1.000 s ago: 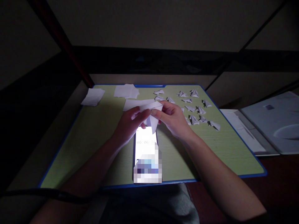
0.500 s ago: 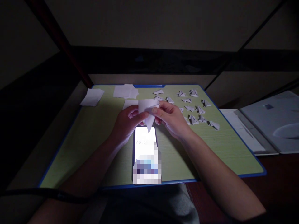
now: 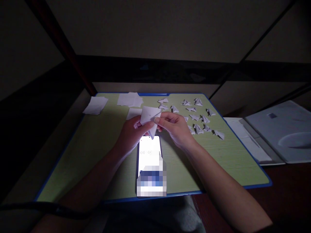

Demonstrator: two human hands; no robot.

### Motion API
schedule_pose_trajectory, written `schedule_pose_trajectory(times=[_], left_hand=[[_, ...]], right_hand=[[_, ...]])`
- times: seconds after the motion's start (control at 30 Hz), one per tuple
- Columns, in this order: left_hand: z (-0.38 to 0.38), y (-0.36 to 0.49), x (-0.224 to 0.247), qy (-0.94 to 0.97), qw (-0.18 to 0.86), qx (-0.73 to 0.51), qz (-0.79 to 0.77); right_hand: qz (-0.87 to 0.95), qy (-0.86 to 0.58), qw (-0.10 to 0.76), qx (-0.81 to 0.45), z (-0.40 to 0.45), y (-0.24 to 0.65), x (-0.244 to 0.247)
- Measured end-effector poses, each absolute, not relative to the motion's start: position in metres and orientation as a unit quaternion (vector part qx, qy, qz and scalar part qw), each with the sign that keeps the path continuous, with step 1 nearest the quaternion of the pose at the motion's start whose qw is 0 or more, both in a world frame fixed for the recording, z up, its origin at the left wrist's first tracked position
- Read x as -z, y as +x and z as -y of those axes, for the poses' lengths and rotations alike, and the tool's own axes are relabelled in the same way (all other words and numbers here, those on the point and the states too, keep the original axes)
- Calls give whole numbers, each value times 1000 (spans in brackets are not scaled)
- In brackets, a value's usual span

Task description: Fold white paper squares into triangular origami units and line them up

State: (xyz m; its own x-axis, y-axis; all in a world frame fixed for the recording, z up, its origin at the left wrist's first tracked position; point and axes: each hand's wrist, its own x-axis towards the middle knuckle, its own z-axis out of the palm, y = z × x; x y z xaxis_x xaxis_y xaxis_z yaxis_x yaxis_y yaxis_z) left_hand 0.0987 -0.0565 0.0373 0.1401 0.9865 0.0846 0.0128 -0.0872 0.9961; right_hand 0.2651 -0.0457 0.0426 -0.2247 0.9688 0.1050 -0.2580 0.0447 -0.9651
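Note:
Between my hands is a partly folded sheet of white paper [image 3: 150, 114], held above the top end of a lit phone [image 3: 148, 155]. My left hand [image 3: 132, 129] pinches its lower left side, thumb in front. From the right, my right hand [image 3: 173, 126] grips the paper's edge with thumb and fingers. A narrow folded point of the paper hangs down between the thumbs. Several small folded paper pieces [image 3: 198, 128] lie at the right of the green table [image 3: 97, 155]. Just behind my left hand lies a white sheet [image 3: 133, 113].
Loose white sheets lie in one pile [image 3: 95, 105] at the table's far left corner and another [image 3: 130, 99] along the back edge. An open white box [image 3: 279, 132] stands right of the table. A dark cable [image 3: 55, 208] crosses the lower left.
The folded paper now looks flatter and more creased between my fingers, where its top was curved before. The whole view has shifted slightly, with the table a little lower in it.

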Motion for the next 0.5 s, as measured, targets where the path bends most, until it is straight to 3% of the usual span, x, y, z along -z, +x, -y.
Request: schedule_pose_trajectory(times=[0.5], left_hand=[[60, 99, -41, 594, 465, -470, -459]], right_hand=[[526, -374, 540, -540, 42, 270, -42]])
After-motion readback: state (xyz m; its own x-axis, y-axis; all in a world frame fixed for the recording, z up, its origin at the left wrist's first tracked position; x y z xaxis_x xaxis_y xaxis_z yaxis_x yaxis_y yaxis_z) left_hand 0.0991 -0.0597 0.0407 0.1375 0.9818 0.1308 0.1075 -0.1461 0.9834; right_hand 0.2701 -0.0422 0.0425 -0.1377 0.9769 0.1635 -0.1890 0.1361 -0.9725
